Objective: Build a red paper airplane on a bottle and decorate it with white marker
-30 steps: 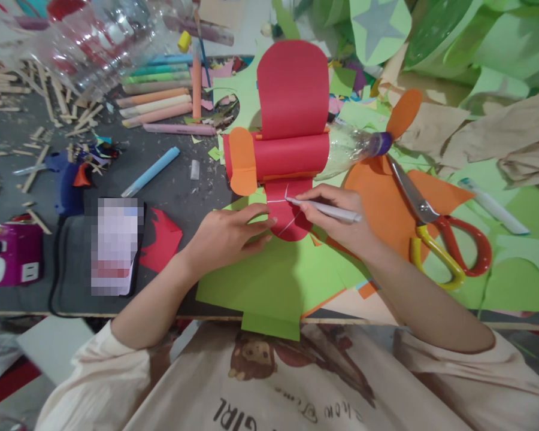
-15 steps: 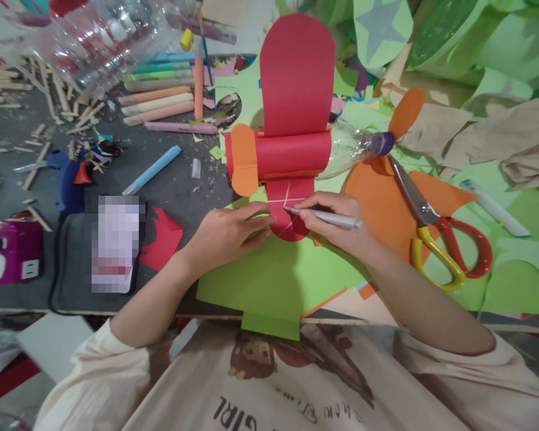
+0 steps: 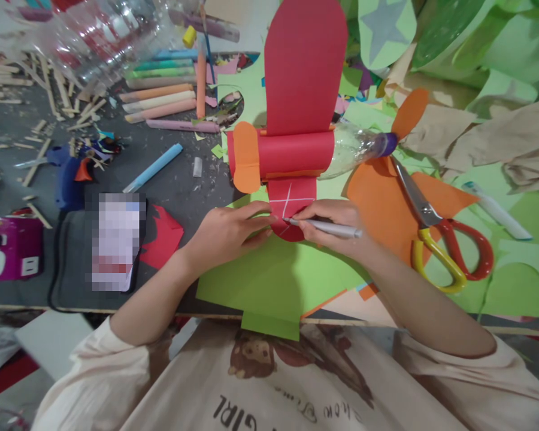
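A plastic bottle [image 3: 350, 146] wrapped in red paper lies on its side, made up as a toy plane. It has a purple cap, an orange propeller piece and an orange paper tail [image 3: 246, 157]. One red wing [image 3: 306, 66] rises from its far side; the near wing [image 3: 282, 190] carries thin white crossing lines. My right hand [image 3: 336, 218] is closed around a light grey pen [image 3: 330, 227], its tip on the near wing. With fingers stretched out, my left hand [image 3: 238, 230] touches that wing's left edge.
Scissors [image 3: 426, 215] with red and yellow handles lie on orange paper at right. Green sheets [image 3: 247, 275] spread under the near wing. A phone [image 3: 117, 239], a blue glue gun [image 3: 69, 179] and a blue marker [image 3: 155, 166] are at left, sticks and markers behind.
The pen tip has shifted slightly down and left on the near wing with my right hand. The far wing looks taller in view. My left hand stays in place.
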Demonstrator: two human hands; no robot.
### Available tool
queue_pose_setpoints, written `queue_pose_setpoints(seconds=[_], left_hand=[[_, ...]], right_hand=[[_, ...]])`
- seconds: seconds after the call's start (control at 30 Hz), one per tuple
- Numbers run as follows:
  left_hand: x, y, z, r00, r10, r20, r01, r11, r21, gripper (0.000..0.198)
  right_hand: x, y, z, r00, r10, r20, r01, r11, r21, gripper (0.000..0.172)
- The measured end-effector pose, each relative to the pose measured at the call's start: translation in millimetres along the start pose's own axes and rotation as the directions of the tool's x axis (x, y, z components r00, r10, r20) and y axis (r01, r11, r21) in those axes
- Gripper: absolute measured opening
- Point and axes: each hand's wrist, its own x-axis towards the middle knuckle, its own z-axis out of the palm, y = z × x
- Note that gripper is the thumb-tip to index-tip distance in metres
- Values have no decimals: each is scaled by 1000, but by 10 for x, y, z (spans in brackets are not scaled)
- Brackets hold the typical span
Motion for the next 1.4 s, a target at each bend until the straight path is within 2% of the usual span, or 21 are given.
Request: queue_pose_setpoints(seconds=[0.13,0.23,0.33,0.47,0.57,0.67,0.77,0.83,0.93,1.17,1.3,1.4], left_hand=[[6,3,-16,999,-19,37,19,1000,-8,32],[5,-2,-16,998,-33,60,33,999,-9,32],[2,-9,-16,999,-22,48,23,1000,-12,33],[7,-10,-16,999,-5,32,6,1000,-9,32],[15,-6,-14,1000,6,18,-6,1000,-10,32],[13,-4,-12,1000,3,19,-2,1000,-19,32],[2,-3,-12,1000,-9,30,10,1000,-8,31],[-2,-3,-12,999,-11,30,10,1000,6,31],[1,-4,-9,1000,1,16,-1,1000,4,32],[6,-12,11,999,21,-25,-20,1000,7,31],[3,-12,7,1000,5,4,-5,1000,12,33],[9,-10,7,1000,15,-5,-15,1000,19,34]], right_hand=[[-2,7,5,997,-31,67,33,999,-27,13],[-5,14,21,993,-94,75,99,993,-69,16],[-8,20,30,986,-144,83,152,983,-99,17],[-10,38,34,982,-129,137,140,987,-77,19],[-6,41,43,975,-165,147,176,982,-69,20],[-2,18,40,976,-184,118,184,983,10,16],[0,0,4,998,-9,61,-4,979,203,17],[9,16,-31,991,131,-28,-113,931,346,20],[35,70,-72,965,202,-169,-106,886,452,22],[83,119,-76,947,249,-201,-163,916,367,15],[124,112,-66,950,176,-258,-109,961,254,14],[148,116,-56,958,133,-254,-84,977,195,14]])
